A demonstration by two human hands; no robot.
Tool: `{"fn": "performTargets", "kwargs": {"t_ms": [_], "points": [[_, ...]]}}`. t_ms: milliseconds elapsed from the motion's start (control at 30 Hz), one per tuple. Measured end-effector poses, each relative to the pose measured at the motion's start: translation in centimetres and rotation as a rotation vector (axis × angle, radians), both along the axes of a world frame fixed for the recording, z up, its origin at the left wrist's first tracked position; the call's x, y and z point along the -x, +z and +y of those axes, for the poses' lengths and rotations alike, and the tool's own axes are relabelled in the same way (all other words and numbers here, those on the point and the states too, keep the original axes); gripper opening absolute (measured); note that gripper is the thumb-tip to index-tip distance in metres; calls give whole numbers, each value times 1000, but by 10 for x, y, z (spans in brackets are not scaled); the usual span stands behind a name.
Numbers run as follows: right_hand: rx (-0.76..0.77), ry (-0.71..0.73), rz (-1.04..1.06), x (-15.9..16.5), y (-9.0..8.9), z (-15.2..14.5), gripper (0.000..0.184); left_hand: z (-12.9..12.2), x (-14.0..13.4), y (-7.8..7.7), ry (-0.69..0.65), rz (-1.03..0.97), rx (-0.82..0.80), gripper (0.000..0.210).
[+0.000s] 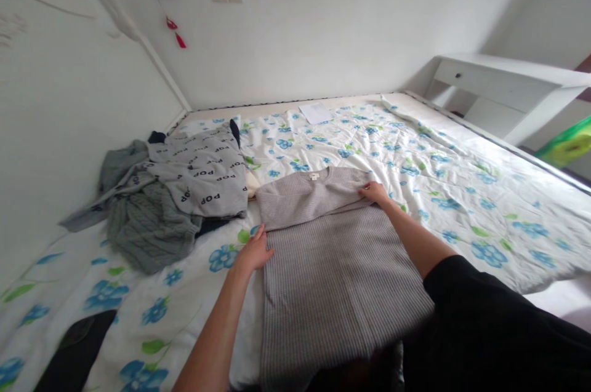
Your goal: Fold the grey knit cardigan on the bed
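Sweater, centre frame: soft, limp knit; my left hand lies flat on its edge, right hand pinches the folded sleeve; best gripped at the edges.

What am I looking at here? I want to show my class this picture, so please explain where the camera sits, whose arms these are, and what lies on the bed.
There is no machine: the one picture comes from a camera worn on a person's head, looking forward and down, so the two bare arms are that person's own. They lean over a bed with a white cover printed with blue flowers. A grey ribbed sweater lies flat on it, one sleeve folded across the chest. The left hand rests at the sweater's left edge; the right hand pinches the folded sleeve near the shoulder. Further left is a pile of clothes, the top one printed POP. A paper lies near the far wall, and a white desk stands to the right.
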State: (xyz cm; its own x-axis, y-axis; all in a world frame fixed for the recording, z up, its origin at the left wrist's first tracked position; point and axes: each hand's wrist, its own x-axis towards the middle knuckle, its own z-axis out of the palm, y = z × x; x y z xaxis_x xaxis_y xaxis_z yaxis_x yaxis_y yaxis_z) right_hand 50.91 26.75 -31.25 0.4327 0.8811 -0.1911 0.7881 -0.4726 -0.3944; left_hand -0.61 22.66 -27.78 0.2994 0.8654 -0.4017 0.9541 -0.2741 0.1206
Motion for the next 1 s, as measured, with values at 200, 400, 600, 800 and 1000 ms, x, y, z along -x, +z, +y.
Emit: {"fn": "performTargets", "kwargs": {"t_ms": [200,400,600,800,1000], "points": [[-70,7,160,-16,-6,-3,27,1,1,-2,2,-4,-15,74],[94,-47,-23,-54,-13,-24,25,3,3,-4,-19,-27,11,76],[-180,55,-159,5,13,3,45,4,4,-6,-32,-30,43,78],[-165,450,37,121,23,39,39,1,5,-4,-28,-48,43,82],[-47,441,30,171,17,42,36,-2,5,1,-47,-48,67,87]]}}
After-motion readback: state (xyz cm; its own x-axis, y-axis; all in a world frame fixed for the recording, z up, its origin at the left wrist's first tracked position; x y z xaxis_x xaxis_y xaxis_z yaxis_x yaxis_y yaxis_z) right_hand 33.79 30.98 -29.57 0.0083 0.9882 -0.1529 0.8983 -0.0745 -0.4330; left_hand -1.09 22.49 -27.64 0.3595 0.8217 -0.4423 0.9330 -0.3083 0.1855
